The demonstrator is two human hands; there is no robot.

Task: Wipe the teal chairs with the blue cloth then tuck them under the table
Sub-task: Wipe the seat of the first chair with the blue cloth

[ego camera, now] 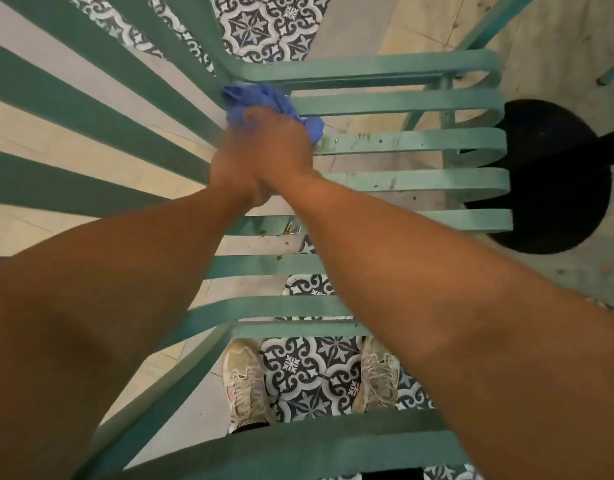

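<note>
Down below the camera, the teal chair fills most of the view, slatted seat over patterned floor tile, with a black round table base just beside its front edge. Both hands sit pressed together at the seat's back corner. The right hand is clenched around the bunched blue cloth, which touches the slats. The left hand is tucked against it; can't tell its grip. Pale sneakers show underneath.

The two clasped hands blur together, the right hand covering most of the left hand and the near part of the crumpled blue cloth, while the frame edges crop the teal slatted metal chair.
</note>
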